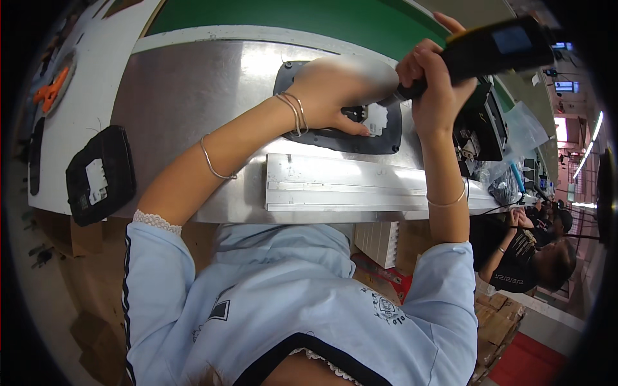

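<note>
My right hand (436, 87) is closed around a black and yellow power screwdriver (489, 51) with a small screen on its body. The tool lies tilted, its narrow front end pointing down and left toward a dark grey plastic housing (386, 143) on the metal bench. My left hand (331, 93) rests over this housing, its thumb stretched out beside a white inner part (375, 121). Blur covers the other left fingers, near the screwdriver's front end, and the tip's contact cannot be made out. Bangles circle both my forearms.
A similar black housing (103, 174) with a white insert lies at the bench's left. Between me and the work runs a silver metal rail (341, 186). A black bin (479, 125) and plastic bags (521, 128) stand at right, where another person (531, 257) sits. An orange tool (53, 90) lies far left.
</note>
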{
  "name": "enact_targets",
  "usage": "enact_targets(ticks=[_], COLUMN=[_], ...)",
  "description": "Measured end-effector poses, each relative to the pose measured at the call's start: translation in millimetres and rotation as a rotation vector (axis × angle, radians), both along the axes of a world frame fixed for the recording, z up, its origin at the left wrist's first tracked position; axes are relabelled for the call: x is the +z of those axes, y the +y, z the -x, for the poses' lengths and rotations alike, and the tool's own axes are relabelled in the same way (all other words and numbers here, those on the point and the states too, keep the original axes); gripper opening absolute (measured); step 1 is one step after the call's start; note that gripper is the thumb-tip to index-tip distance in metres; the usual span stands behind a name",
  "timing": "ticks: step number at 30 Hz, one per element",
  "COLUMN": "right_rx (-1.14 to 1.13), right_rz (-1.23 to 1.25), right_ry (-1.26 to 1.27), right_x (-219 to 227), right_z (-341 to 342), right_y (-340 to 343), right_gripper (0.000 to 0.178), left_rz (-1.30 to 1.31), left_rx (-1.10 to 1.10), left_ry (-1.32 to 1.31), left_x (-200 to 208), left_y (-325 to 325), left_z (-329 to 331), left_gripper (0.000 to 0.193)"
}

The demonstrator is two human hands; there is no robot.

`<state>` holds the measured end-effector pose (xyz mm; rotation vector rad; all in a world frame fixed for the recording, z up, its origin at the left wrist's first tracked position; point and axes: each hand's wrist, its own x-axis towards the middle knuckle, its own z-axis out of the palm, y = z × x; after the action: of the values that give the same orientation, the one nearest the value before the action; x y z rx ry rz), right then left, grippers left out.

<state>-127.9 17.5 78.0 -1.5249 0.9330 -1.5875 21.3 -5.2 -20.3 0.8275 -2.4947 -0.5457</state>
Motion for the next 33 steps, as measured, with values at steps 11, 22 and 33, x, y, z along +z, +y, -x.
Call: enact_targets(ticks=[11,22,33], right_rx=[-0.271,-0.412,-0.170], right_rz=[0.207,0.197,0.089], right_ry=[0.053,0.027,-0.069], right_x=[44,29,29], right_z=[127,149,72], right_y=[69,51,61], right_gripper=[0.028,0.021,0.043], left_rz=[0.007,0.045,0.063], left_rx=[-0.013,-0.011,0.019], left_ry=[0.010,0.081,0.096], left_x=[-3,-1,-12], left_y=[-2,1,-4], left_z=[-15,-17,-15], left_gripper=[0.055,0.056,0.060])
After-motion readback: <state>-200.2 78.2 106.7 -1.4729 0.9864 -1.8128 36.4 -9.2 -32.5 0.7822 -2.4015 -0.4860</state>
